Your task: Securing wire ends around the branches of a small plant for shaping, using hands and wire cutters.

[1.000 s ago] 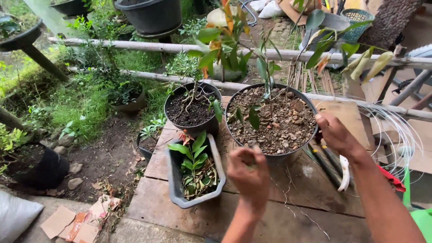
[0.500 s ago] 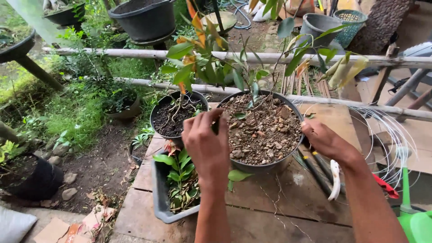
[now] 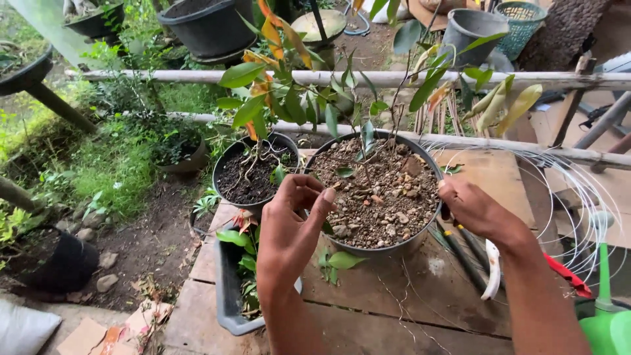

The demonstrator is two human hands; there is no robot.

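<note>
A large black pot [image 3: 388,247] filled with gravelly soil stands on the wooden table [image 3: 407,309]. A thin sapling [image 3: 289,98] with green and orange leaves grows from it. My right hand [image 3: 470,210] grips the pot's right rim. My left hand [image 3: 292,223] is at the left rim with its fingers curled and the thumb raised; whether it holds anything is unclear. A loose green leaf [image 3: 345,260] lies on the table in front of the pot.
A smaller black pot [image 3: 227,161] of dark soil stands to the left, with a grey rectangular planter [image 3: 227,299] below it. A white-handled tool [image 3: 491,269], a wire coil [image 3: 578,197] and a green watering can [image 3: 608,322] are on the right. A bamboo rail [image 3: 394,79] runs behind.
My left hand rose from in front of the pot to its left rim. A green leaf now lies on the table. The right hand stayed on the rim.
</note>
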